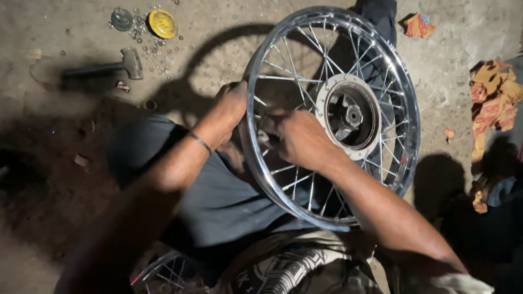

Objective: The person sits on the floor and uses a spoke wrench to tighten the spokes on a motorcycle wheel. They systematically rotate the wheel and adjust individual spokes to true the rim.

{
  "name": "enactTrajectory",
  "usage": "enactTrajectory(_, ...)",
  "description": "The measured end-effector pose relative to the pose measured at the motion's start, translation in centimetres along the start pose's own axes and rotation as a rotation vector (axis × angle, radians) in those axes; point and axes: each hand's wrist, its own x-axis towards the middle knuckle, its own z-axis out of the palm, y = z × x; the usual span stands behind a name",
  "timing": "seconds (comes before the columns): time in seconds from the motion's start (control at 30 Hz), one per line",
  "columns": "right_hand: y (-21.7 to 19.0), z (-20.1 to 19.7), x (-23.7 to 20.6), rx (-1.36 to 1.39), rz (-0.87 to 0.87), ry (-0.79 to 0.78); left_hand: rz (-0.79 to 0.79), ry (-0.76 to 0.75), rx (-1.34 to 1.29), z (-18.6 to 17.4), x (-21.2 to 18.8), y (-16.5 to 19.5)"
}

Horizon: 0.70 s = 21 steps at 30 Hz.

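Note:
A chrome spoked wheel rim with a metal hub rests tilted on my lap. My left hand grips the rim's left edge from outside. My right hand reaches across the spokes inside the rim, fingers closed around a spoke near the rim; whether it also holds a small tool is hidden. A thin dark band circles my left wrist.
On the dirt floor at upper left lie a hammer, a yellow lid, a clear lid and several scattered small nipples. Crumpled orange rags lie at right. Part of another spoked rim shows at the bottom.

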Motion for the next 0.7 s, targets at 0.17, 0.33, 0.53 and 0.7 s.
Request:
enactTrajectory(0.17, 0.0, 0.1, 0.1, -0.013, 0.100, 0.025, 0.137, -0.059, -0.004, -0.1, 1.2, -1.0)
enactTrajectory(0.33, 0.0, 0.3, 0.3, -0.036, 0.061, -0.035, 0.252, -0.082, -0.034, -0.3, 2.2, -2.3)
enactTrajectory(0.53, 0.2, 0.5, 0.4, -0.083, 0.111, -0.057, 0.186, -0.052, 0.012, -0.4, 2.0, -1.5)
enactTrajectory(0.7, 0.4, 1.1, 0.1, -0.058, 0.125, 0.040, 0.084, 0.042, 0.111, 0.0, 1.9, -1.4)
